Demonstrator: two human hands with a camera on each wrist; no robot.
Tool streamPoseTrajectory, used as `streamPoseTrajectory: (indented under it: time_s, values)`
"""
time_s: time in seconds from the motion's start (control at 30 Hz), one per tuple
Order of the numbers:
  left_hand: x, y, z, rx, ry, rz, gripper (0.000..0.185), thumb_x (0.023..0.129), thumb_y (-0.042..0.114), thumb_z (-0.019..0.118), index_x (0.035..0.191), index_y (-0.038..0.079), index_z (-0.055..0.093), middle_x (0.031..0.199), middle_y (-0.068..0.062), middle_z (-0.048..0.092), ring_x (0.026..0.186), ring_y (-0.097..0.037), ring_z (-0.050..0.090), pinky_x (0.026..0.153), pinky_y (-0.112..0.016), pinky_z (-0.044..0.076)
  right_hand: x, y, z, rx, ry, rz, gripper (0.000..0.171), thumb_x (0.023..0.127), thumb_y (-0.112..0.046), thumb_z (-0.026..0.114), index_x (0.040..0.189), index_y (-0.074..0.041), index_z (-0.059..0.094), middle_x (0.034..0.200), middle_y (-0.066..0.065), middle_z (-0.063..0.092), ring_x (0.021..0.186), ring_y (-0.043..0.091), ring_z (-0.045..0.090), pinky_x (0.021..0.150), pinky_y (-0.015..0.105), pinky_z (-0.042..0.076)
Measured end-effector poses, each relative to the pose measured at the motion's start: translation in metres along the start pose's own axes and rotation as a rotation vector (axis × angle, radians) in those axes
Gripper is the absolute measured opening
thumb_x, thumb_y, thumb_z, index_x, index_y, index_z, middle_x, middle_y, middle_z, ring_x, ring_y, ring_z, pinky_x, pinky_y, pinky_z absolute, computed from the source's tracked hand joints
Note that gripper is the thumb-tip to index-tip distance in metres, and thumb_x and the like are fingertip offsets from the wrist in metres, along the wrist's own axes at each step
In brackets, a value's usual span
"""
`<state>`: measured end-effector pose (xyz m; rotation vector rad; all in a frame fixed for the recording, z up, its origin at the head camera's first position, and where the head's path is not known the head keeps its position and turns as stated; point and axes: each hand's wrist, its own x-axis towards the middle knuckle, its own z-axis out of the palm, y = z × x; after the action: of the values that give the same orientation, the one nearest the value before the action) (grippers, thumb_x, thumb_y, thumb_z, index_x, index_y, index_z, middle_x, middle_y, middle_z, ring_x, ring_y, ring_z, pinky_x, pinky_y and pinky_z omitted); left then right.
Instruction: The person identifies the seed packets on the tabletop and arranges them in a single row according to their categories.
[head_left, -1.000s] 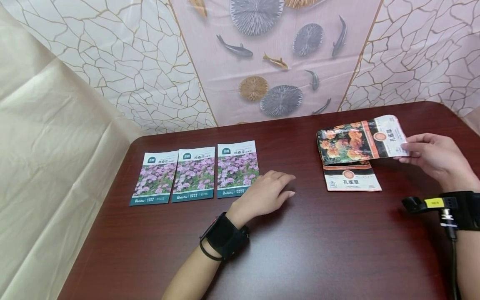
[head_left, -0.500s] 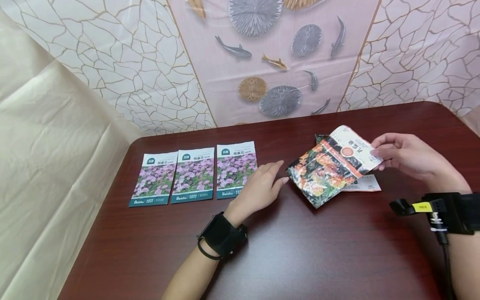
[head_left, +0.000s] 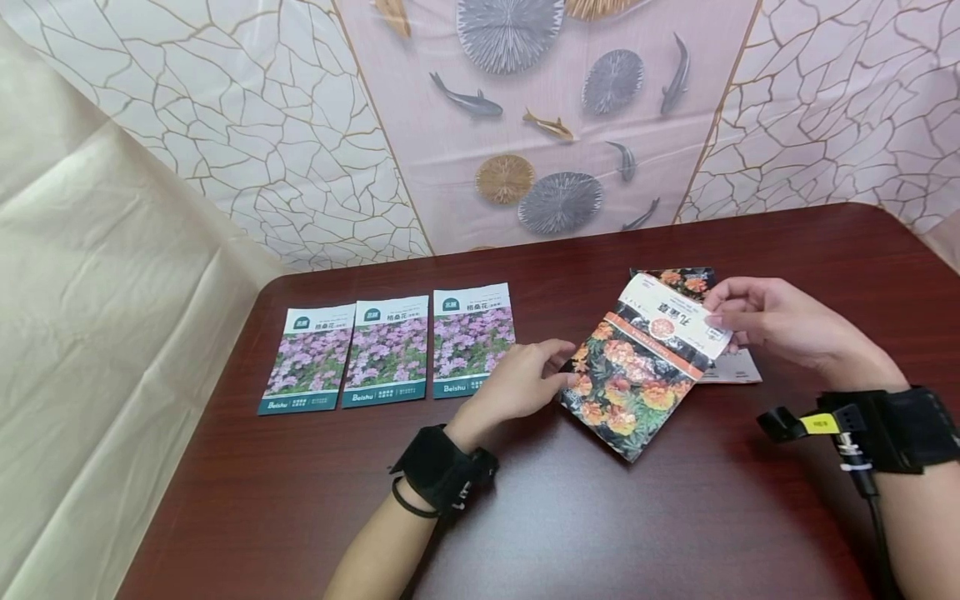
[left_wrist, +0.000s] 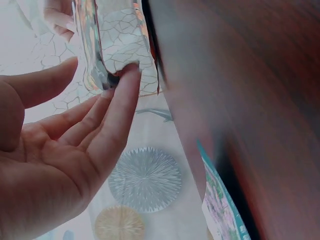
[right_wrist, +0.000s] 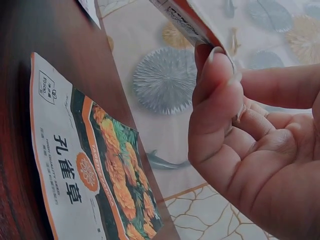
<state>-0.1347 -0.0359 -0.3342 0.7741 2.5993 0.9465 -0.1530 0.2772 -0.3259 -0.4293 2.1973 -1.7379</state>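
Note:
My right hand (head_left: 787, 325) pinches the white end of an orange marigold seed packet (head_left: 630, 371) between thumb and fingers, and the packet slants above the table. At its left edge, the fingertips of my left hand (head_left: 521, 379) touch the packet; in the left wrist view that thumb (left_wrist: 55, 82) stands apart from it. Beneath and behind the held packet lies a second marigold seed packet (head_left: 731, 367), partly covered in the head view. The right wrist view shows that lower packet (right_wrist: 80, 155) flat on the table, its orange flowers and white panel visible.
Three seed packets with pink-purple flowers stand in a row on the left: one outermost (head_left: 307, 358), one in the middle (head_left: 386, 350) and one beside my left hand (head_left: 472, 337). The dark red table (head_left: 570, 517) meets a patterned cloth backdrop (head_left: 420, 167) behind.
My right hand has brought the upper marigold packet left and toward me, turning it diagonal and uncovering more of the lower one. My left fingers now meet its left edge.

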Motion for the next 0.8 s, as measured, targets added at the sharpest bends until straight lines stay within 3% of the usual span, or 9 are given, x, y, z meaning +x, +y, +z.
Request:
streamPoseTrajectory:
  time_s: [0.13,0.3,0.4,0.6,0.7,0.8]
  values:
    - [0.000,-0.002,-0.001,-0.112,-0.040,-0.042,0.034,0.088,0.015,0.062,0.120,0.005,0.057,0.099,-0.007,0.062,0.080,-0.014,0.061,0.069,-0.024,0.049,0.001,-0.001,0.003,0.000,0.000,0.002,0.005,0.091,0.003,0.052,0.095,0.000,0.050,0.080,0.007,0.065,0.066,0.015,0.059,0.054,0.029,0.050]
    - [0.000,-0.004,-0.002,-0.364,-0.082,-0.113,0.026,0.085,0.004,0.064,0.110,0.002,0.057,0.082,-0.007,0.058,0.059,-0.018,0.059,0.057,-0.034,0.053,0.002,-0.003,0.007,-0.008,0.020,0.012,0.008,0.091,0.001,0.051,0.099,-0.001,0.050,0.083,0.006,0.066,0.068,0.016,0.060,0.055,0.029,0.050]
    - [-0.001,-0.002,-0.004,-0.474,-0.101,-0.141,0.024,0.084,-0.001,0.062,0.107,-0.001,0.054,0.076,-0.008,0.056,0.059,-0.020,0.057,0.059,-0.039,0.053,0.003,-0.005,0.010,-0.023,0.064,0.008,0.010,0.091,-0.001,0.053,0.101,-0.002,0.050,0.084,0.004,0.066,0.068,0.015,0.060,0.056,0.028,0.050]
    - [0.001,-0.007,-0.004,-0.548,-0.077,-0.143,0.022,0.085,-0.004,0.060,0.104,-0.001,0.049,0.074,-0.008,0.055,0.059,-0.018,0.055,0.060,-0.041,0.053,0.005,-0.012,0.023,-0.053,0.193,0.098,0.033,0.093,-0.021,0.054,0.117,-0.002,0.043,0.088,0.000,0.065,0.072,0.018,0.062,0.066,0.033,0.052]
    - [0.000,-0.008,-0.005,-0.564,-0.042,-0.140,0.020,0.085,-0.004,0.059,0.102,-0.001,0.048,0.073,-0.007,0.054,0.059,-0.017,0.055,0.059,-0.041,0.053,0.006,-0.014,0.027,-0.042,0.228,0.140,0.050,0.094,-0.030,0.051,0.129,0.000,0.032,0.095,-0.002,0.062,0.078,0.017,0.063,0.070,0.034,0.052]
    - [-0.001,-0.009,-0.007,-0.562,-0.001,-0.146,0.020,0.086,-0.003,0.059,0.102,0.001,0.047,0.073,-0.005,0.052,0.062,-0.015,0.055,0.060,-0.040,0.053,0.008,-0.013,0.029,-0.041,0.228,0.127,0.059,0.095,-0.030,0.048,0.136,0.004,0.022,0.097,-0.003,0.060,0.081,0.014,0.064,0.071,0.033,0.053]
